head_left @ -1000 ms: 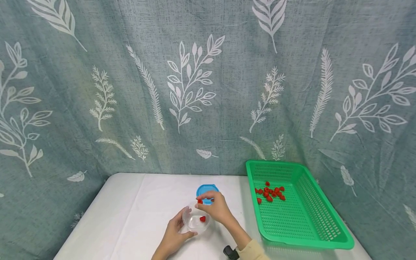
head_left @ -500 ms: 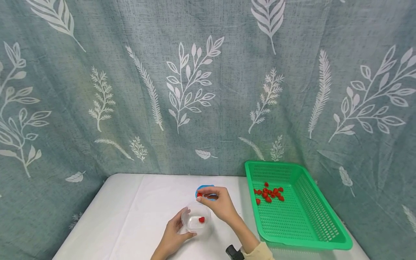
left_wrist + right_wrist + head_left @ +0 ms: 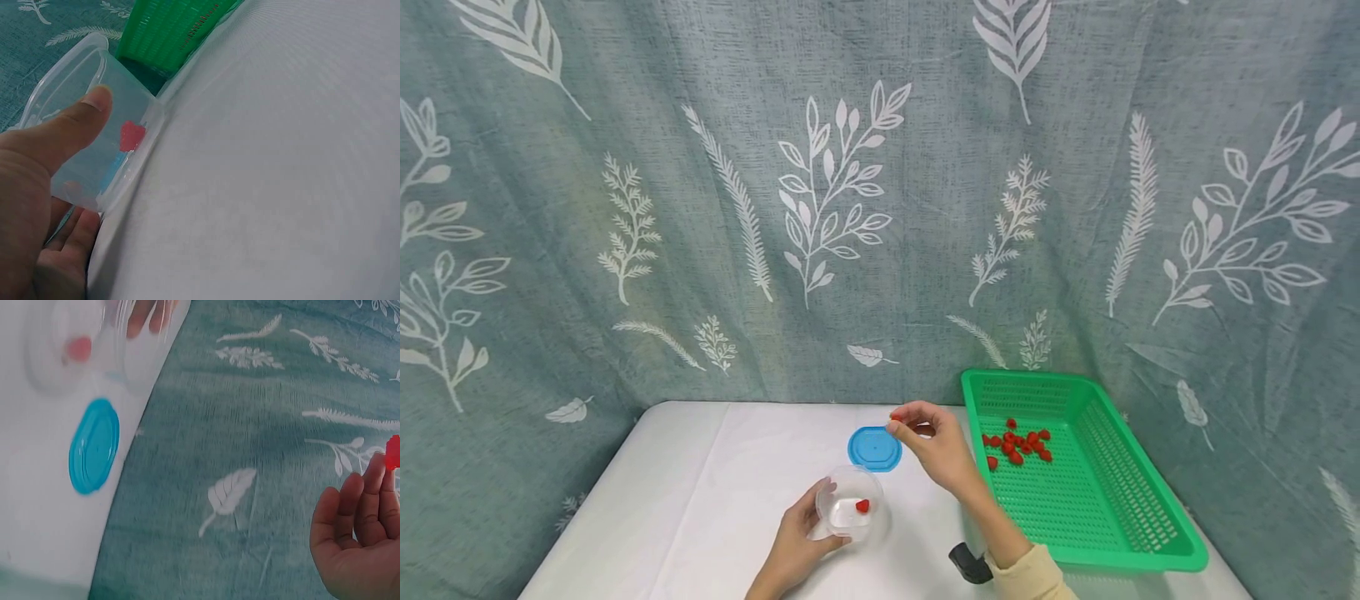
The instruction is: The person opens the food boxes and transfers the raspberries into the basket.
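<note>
My left hand (image 3: 796,540) grips a clear plastic tub (image 3: 838,525) by its side, thumb at the near side and fingers around the far left, as the left wrist view also shows. Inside the tub lies one red raspberry (image 3: 862,506), seen through the wall. Another raspberry (image 3: 393,452) is pinched between the thumb and fingertips of my right hand (image 3: 943,450), raised behind and to the right of the tub. A blue lid (image 3: 875,450) lies flat on the white table just beyond the tub, left of the right hand.
On the right of the table (image 3: 715,492) stands a green perforated basket (image 3: 1075,517), with several raspberries (image 3: 1017,457) grouped toward its far left. A grey-green curtain (image 3: 910,333) with white leaf prints hangs behind the table's back edge.
My right hand has moved from over the tub back and to the right with the pinched raspberry, uncovering the blue lid. The left hand and tub stay in place.
</note>
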A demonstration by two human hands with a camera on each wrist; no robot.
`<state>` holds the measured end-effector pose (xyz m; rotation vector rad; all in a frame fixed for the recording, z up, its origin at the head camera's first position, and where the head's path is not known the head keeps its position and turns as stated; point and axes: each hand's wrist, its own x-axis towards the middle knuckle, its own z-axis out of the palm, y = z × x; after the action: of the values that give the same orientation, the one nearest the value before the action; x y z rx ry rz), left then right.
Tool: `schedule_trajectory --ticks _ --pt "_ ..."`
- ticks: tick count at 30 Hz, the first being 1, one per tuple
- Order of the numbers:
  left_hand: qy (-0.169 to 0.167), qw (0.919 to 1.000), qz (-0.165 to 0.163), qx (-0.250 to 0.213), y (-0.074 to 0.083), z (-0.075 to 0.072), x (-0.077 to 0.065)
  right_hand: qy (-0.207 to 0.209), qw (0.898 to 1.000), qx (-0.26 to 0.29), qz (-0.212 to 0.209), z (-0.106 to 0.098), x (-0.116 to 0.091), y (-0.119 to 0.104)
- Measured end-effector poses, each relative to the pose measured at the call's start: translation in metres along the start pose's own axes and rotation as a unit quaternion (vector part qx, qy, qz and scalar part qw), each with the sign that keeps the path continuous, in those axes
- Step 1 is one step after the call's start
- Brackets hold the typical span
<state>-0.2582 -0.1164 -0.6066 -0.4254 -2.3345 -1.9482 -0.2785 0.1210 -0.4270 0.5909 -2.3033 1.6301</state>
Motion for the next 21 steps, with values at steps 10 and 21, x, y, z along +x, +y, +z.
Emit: schedule_trajectory --ticks 10,21 --pt "0.004 0.9998 -0.015 0.009 0.002 0.001 0.000 0.017 1.000 -0.005 -0.026 -0.046 0.010 0.011" --pt "0.012 0.9998 -0.018 -0.004 0.005 0.002 -0.001 0.024 0.999 -0.022 0.018 -0.099 0.018 0.034"
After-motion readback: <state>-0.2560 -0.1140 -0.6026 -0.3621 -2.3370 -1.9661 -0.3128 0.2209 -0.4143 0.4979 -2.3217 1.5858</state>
